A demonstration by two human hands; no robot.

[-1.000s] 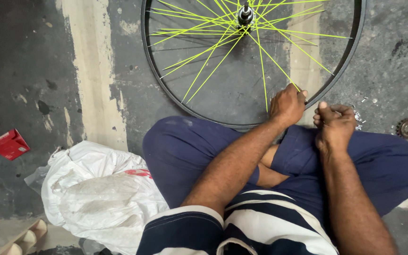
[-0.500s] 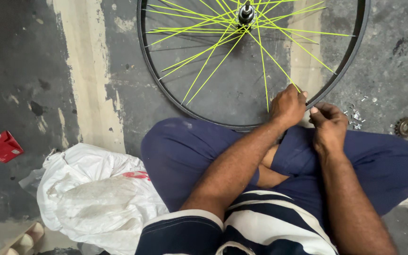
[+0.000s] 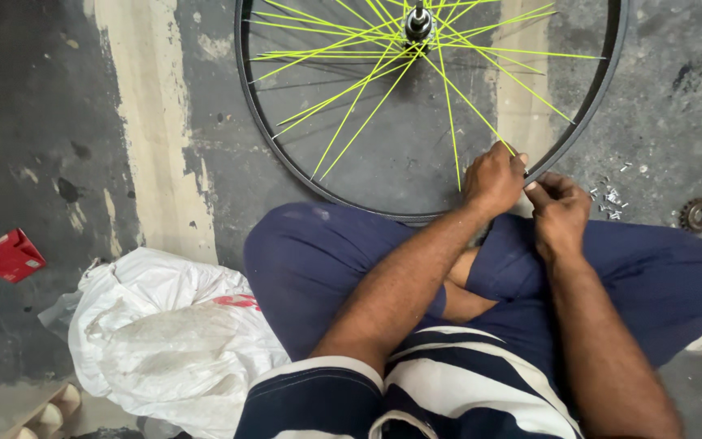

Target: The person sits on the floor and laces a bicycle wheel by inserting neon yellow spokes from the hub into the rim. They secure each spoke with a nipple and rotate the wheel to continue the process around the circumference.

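Note:
A bicycle wheel with a black rim (image 3: 286, 158) and neon yellow spokes (image 3: 367, 89) lies flat on the concrete floor in front of my crossed legs. The silver hub (image 3: 418, 23) is at the top edge. My left hand (image 3: 493, 179) rests on the near right part of the rim, its fingers closed around the end of one yellow spoke. My right hand (image 3: 561, 210) is right beside it, thumb and fingers pinched at the rim's outer edge. Anything small between those fingers is hidden.
Several small silver metal pieces (image 3: 611, 199) lie scattered on the floor right of my hands. A toothed sprocket (image 3: 699, 215) sits at the right edge. A crumpled white plastic sack (image 3: 164, 341) lies by my left knee, and a small red box (image 3: 11, 255) is far left.
My right hand has moved up and left from above my knee to the rim, closing in beside my left hand. The left hand stayed at the spoke end.

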